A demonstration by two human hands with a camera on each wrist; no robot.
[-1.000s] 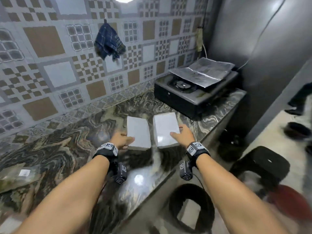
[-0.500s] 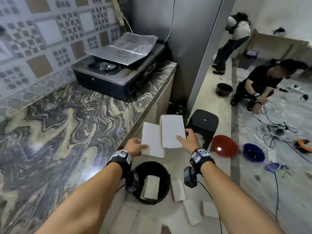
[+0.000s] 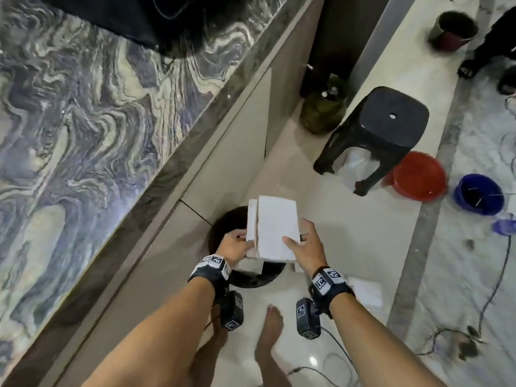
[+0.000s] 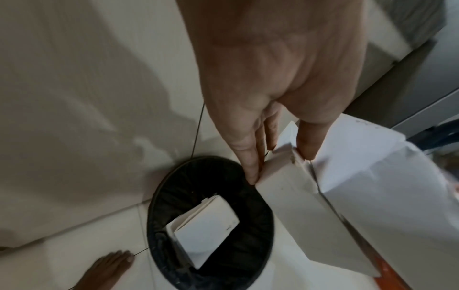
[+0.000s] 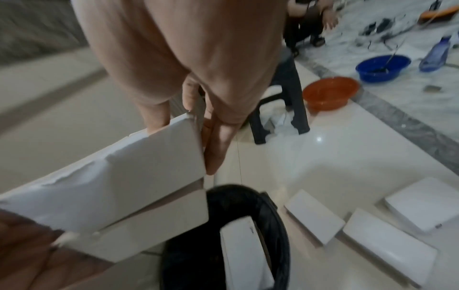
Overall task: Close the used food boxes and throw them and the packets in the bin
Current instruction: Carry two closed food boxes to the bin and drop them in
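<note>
Two white boxes (image 3: 275,227), one pinched in each of the hands, left (image 3: 234,245) and right (image 3: 308,244), hang over the bin (image 4: 174,196); it already seems crowded, so they may spill onto the floor.

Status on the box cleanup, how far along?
Done: one white box already sits in the black bin. In hand: left hand and right hand hold two closed boxes over the bin. Left: dropping those, plus three boxes on the floor beside it. No packets visible.
</note>
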